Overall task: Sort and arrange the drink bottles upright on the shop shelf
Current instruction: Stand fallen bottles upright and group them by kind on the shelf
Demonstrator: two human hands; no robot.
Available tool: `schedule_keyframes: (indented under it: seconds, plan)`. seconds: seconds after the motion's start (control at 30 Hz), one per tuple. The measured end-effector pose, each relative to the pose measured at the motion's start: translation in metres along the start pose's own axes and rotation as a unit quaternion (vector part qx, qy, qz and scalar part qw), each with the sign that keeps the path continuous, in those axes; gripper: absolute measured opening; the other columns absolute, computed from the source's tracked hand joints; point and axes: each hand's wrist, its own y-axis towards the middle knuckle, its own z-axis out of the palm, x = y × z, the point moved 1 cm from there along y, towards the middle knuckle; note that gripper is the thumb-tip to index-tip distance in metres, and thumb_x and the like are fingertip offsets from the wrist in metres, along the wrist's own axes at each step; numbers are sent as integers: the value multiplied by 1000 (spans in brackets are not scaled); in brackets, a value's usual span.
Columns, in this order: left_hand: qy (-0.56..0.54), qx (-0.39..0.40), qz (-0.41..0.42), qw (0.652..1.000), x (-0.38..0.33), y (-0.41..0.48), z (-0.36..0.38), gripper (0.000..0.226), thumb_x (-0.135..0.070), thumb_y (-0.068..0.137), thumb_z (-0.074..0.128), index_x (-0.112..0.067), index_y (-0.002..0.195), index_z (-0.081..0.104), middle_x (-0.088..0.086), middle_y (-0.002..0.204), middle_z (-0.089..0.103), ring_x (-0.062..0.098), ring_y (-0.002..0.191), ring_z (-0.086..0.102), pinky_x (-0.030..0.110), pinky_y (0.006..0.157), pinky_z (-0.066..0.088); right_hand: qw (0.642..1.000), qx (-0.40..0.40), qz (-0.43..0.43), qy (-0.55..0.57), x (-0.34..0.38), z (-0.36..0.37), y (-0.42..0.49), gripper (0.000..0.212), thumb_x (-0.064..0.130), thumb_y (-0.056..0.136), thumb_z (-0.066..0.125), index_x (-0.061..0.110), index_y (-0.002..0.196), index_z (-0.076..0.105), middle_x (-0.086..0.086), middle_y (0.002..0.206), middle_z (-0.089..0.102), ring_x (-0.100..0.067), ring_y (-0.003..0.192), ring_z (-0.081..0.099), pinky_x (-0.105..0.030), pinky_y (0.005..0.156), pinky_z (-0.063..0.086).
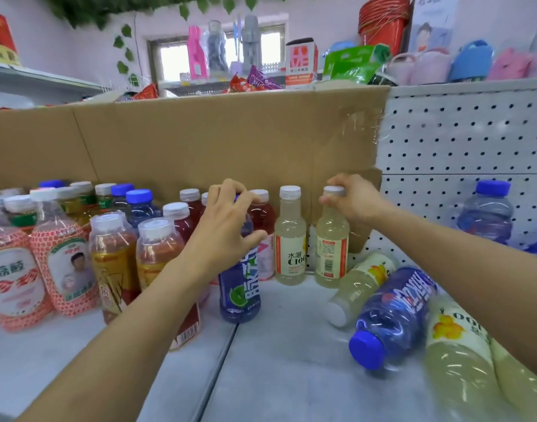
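Both hands on upright bottles, mid-shelf.
My left hand curls over the top of the blue bottle, fingers fanned round its neck, cap hidden. The bottle stands on the shelf just in front of the red drinks. My right hand pinches the white cap of a pale lemon bottle, upright beside its twin, both close to the cardboard. To the right, a second blue bottle and a pale bottle lie on their sides, touching.
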Motion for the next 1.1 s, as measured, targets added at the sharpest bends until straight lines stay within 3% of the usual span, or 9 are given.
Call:
schedule_keyframes:
  seconds: [0.1,0.2,0.3,0.37,0.43,0.57,0.8,0.9,1.1]
  plan:
    - [22,4,-7,1000,0,-2,-1,56,-40,87,72,-16,133,54,2,129,40,20,122,32,26,103,31,999,41,29,19,-1,-5,-6,60,32,92,67,21,146,42,-6,123,58,-17,93,60,-30,75,51]
    - [127,1,-9,992,-19,-10,-3,61,-45,89,65,-15,139,48,4,140,41,24,139,28,38,120,20,999,21,27,4,-10,-16,-38,74,28,95,65,25,154,20,-9,143,50,-24,118,58,-42,98,51]
    - [75,-17,122,990,-65,-29,12,59,-36,81,73,-11,131,57,6,130,56,30,130,47,45,114,35,987,116,-64,-93,-18,-35,-87,40,20,94,62,37,127,48,6,129,60,-3,106,58,-18,87,47]
    - [-8,123,158,980,-93,-42,36,60,-36,84,70,-19,137,48,1,131,53,25,122,50,39,101,45,943,281,-85,-157,-18,-47,-125,40,16,90,61,49,111,53,23,118,58,3,108,54,-11,87,43]
    - [-32,286,116,951,-103,-47,63,69,-42,88,68,-24,145,34,0,141,44,24,125,48,41,97,47,895,373,-107,-218,-19,-50,-157,49,19,83,59,49,121,51,28,125,47,3,120,42,-17,102,38]
    - [-86,338,55,935,-104,-39,89,73,-40,87,70,-21,145,29,8,141,52,32,120,56,42,93,50,868,295,-198,-348,-20,-33,-192,64,33,81,60,41,138,34,16,138,33,-11,129,28,-41,97,45]
    - [-124,171,52,976,-110,2,67,37,-38,94,59,-20,125,48,8,108,68,29,93,64,33,70,41,818,202,-285,-457,-20,-18,-201,35,40,97,49,30,129,40,-1,129,47,-31,120,45,-36,63,38]
    - [-132,98,48,985,-116,50,50,36,-38,96,54,-18,125,57,9,105,69,32,94,65,34,73,45,839,210,-271,-422,-17,-29,-210,38,44,97,43,33,134,39,2,140,43,-29,128,40,-43,78,52]
    - [-93,152,91,980,-130,114,63,33,-24,101,48,-5,123,63,9,106,62,27,95,59,40,86,47,931,116,-217,-268,-18,-56,-210,42,46,91,52,44,133,47,28,145,40,-4,134,37,-41,86,52]
